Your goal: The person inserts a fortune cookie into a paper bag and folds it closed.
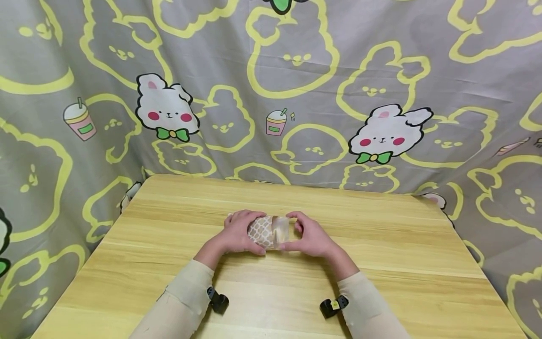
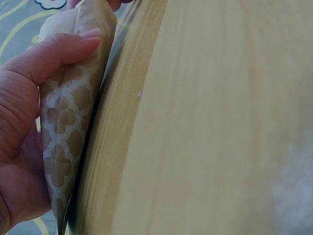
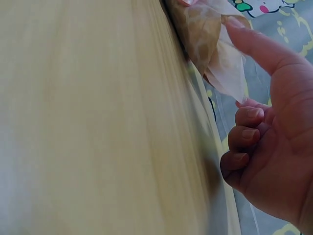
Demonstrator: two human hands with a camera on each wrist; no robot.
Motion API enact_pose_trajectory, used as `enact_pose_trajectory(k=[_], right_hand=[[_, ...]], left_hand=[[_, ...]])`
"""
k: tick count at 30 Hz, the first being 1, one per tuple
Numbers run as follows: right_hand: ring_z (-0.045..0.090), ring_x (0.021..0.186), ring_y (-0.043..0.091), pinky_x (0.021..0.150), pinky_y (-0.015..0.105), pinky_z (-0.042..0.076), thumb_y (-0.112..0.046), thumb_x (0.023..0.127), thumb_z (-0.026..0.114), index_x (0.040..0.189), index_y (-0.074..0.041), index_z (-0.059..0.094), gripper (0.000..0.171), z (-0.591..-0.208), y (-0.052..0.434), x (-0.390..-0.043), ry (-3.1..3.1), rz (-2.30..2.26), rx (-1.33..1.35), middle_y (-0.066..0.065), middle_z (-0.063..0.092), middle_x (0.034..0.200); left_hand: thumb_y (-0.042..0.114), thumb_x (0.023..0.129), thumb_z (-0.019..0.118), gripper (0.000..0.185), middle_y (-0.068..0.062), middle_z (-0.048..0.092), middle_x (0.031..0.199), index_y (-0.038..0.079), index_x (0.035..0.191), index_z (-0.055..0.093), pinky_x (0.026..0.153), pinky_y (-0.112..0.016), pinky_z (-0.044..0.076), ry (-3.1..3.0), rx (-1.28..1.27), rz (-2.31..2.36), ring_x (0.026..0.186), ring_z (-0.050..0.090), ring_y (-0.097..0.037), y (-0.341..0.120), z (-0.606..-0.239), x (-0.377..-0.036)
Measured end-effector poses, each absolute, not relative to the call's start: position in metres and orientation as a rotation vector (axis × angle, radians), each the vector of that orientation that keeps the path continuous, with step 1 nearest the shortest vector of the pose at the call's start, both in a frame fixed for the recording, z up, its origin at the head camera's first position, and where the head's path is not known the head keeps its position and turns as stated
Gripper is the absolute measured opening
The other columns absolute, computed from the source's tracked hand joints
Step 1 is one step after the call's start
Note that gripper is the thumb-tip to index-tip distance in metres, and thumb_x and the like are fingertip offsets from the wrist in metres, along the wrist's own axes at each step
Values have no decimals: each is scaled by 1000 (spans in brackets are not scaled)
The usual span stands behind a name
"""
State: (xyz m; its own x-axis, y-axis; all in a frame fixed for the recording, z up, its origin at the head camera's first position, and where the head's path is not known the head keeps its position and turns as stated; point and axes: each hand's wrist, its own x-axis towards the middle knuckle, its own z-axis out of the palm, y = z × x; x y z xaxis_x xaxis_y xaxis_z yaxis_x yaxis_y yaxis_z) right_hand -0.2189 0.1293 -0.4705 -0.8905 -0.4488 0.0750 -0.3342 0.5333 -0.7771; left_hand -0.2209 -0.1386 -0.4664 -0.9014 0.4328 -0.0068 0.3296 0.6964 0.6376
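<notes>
A small paper bag with a tan and white lattice pattern lies on the wooden table, held between both hands. My left hand grips its patterned end, thumb pressed on the paper bag. My right hand pinches the paler, plain end between thumb and forefinger, the other fingers curled. In the right wrist view the bag's pale edge sits against the thumb tip.
A grey cloth printed with yellow outlines and white rabbits hangs behind and around the table. The table's back edge lies just beyond the hands. Black wrist cameras sit on both sleeves.
</notes>
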Motion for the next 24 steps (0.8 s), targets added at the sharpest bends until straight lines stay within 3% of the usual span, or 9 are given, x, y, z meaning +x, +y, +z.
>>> enact_pose_trajectory(k=[13, 24], right_hand=[[41, 74, 16, 69, 34, 38, -47, 67, 92, 145, -8, 46, 98, -464, 129, -209, 2651, -1299, -606, 10, 46, 86], [35, 68, 13, 69, 32, 35, -41, 73, 90, 138, -9, 57, 80, -458, 144, -194, 2585, -1304, -710, 12, 40, 77]], left_hand=[[47, 54, 94, 105, -3, 48, 139, 25, 146, 51, 107, -58, 12, 2752, 630, 991, 131, 36, -29, -137, -465, -219], [48, 54, 94, 104, -3, 48, 141, 27, 146, 50, 107, -58, 11, 2746, 620, 994, 133, 35, -30, -139, -465, -220]])
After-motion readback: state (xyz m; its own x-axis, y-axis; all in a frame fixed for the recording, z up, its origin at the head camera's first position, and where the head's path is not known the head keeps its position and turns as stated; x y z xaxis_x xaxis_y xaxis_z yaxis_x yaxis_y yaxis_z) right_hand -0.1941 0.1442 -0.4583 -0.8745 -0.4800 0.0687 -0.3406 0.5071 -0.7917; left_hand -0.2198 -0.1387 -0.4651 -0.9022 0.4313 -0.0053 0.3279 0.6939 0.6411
